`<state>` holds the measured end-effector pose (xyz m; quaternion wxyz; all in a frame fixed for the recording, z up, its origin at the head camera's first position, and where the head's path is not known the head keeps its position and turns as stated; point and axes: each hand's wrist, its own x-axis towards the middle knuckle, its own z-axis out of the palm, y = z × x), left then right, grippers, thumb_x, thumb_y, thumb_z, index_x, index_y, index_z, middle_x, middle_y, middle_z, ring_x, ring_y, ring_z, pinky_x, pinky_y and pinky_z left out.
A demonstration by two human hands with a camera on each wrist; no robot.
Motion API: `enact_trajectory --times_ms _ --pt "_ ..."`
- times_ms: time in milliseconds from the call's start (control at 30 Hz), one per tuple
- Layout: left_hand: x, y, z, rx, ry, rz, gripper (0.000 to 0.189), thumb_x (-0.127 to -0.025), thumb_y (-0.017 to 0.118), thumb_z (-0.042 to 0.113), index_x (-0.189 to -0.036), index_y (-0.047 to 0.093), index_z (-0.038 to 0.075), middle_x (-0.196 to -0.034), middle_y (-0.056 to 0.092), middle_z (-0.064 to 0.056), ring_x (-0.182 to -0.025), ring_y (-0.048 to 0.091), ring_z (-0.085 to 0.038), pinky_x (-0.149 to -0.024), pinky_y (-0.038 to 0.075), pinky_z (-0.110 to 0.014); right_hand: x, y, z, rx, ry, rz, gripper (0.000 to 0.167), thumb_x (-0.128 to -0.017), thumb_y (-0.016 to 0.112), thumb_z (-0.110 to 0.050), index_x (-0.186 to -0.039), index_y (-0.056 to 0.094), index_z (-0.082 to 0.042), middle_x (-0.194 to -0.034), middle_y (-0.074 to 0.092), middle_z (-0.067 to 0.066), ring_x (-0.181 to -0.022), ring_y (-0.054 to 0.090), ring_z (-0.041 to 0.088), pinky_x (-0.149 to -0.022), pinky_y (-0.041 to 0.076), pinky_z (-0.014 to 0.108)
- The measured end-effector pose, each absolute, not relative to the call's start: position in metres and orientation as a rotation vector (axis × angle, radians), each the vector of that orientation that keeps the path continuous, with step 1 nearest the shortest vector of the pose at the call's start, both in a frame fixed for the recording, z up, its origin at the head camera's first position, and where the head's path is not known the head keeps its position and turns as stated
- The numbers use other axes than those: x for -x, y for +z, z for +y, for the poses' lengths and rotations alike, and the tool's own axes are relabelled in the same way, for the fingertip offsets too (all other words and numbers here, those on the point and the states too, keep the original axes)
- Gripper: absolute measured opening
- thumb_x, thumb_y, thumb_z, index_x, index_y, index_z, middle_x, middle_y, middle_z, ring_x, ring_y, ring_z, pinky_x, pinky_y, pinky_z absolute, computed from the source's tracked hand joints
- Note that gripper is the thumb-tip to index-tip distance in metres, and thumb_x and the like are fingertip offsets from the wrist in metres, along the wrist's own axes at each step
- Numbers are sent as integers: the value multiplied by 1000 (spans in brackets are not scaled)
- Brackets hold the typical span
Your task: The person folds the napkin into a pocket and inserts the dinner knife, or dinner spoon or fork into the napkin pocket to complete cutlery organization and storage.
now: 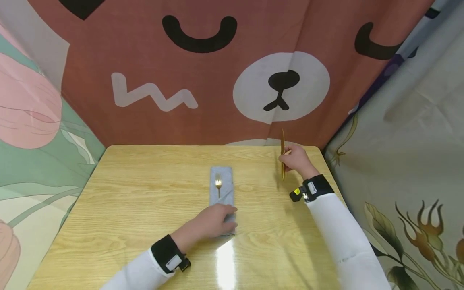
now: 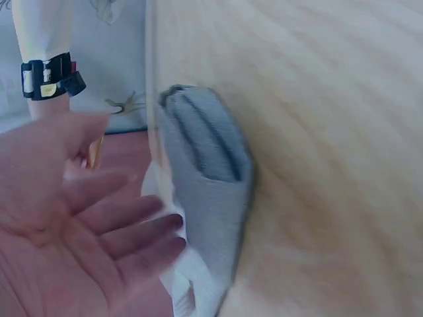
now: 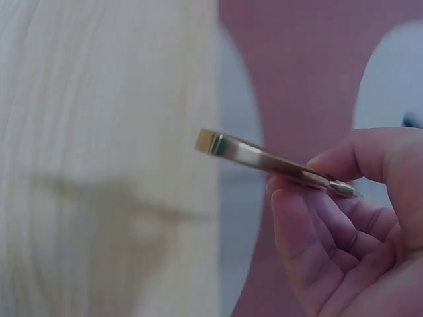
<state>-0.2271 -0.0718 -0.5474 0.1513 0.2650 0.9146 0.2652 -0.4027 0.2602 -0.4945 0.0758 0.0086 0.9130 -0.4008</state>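
Note:
A blue-grey folded napkin (image 1: 225, 177) lies lengthwise on the wooden table, with a small gold fork (image 1: 218, 181) on its far half, tines pointing away from me. My left hand (image 1: 214, 220) is over the napkin's near half and hides part of it. In the left wrist view its fingers (image 2: 135, 228) are relaxed and apart, close beside the folded napkin (image 2: 211, 191), holding nothing. Near the table's far right corner, my right hand (image 1: 296, 158) pinches a slim gold piece of cutlery (image 3: 254, 153) between thumb and fingers, raised above the table; its exact kind I cannot tell.
The wooden table (image 1: 145, 181) ends at the back against a brown cloth (image 1: 152, 125) with a bear face. Patterned cloths hang at the left (image 1: 32, 112) and right (image 1: 406, 153). Both wrists wear black bands with small cameras.

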Motion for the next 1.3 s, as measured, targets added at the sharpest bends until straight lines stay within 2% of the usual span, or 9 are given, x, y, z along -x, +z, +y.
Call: enact_trajectory --times_ms 133,200,400,633,800,933,1033,1200,1300 --pt "245 -537 -60 -570 1211 2605 54 -102 63 41 -145 58 8 -128 72 -15 -109 73 -27 -86 61 -34 394 -478 222 77 -1301 2673 33 -92 69 -18 -119 61 -1 -84 69 17 -64 72 23 -63 63 41" --pt "256 -532 -53 -463 1397 2592 55 -101 64 40 -146 57 9 -137 67 -15 -120 70 -27 -93 60 -34 387 -473 202 132 -1333 2637 34 -91 69 -17 -120 59 -2 -76 69 14 -63 71 23 -65 63 43" --pt "282 -517 -38 -267 1634 2487 72 -96 71 41 -155 45 7 -136 66 -21 -113 73 -28 -87 62 -38 368 -465 150 256 -1410 2568 28 -90 70 -14 -115 59 -5 -66 64 13 -65 72 36 -69 63 53" --pt "292 -512 -32 -270 1658 2593 63 -94 73 22 -150 51 3 -112 76 -16 -91 77 -20 -66 60 -28 363 -468 122 282 -1458 2566 24 -89 72 -14 -108 59 -8 -72 67 20 -62 71 34 -62 63 44" --pt "293 -510 -32 -258 1614 2667 51 -93 73 16 -141 61 3 -87 78 -9 -72 72 -12 -59 57 -26 360 -471 117 252 -1438 2585 22 -90 73 -16 -105 59 -10 -71 69 17 -66 73 38 -60 62 39" --pt "294 -510 -34 -264 1583 2669 47 -94 72 16 -139 63 4 -84 77 -6 -68 71 -9 -59 57 -26 358 -470 115 222 -1422 2584 22 -91 73 -15 -107 59 -10 -72 69 14 -69 74 39 -65 63 43" --pt "293 -509 -36 -289 1600 2645 50 -95 71 16 -142 59 1 -84 77 -6 -69 72 -12 -58 57 -25 357 -469 116 229 -1443 2561 26 -91 73 -17 -112 60 -9 -74 70 14 -68 74 36 -68 63 46" --pt "292 -504 -40 -321 1702 2547 53 -96 70 12 -144 55 -4 -84 77 -10 -75 77 -31 -54 54 -25 359 -465 122 301 -1495 2508 37 -91 75 -21 -123 61 -8 -82 72 12 -69 73 28 -65 63 39" --pt "290 -501 -43 -336 1753 2467 53 -96 69 10 -145 54 -4 -87 78 -11 -75 77 -31 -58 57 -28 362 -464 127 343 -1504 2503 38 -91 78 -27 -123 63 -11 -85 73 10 -73 70 28 -61 59 35"
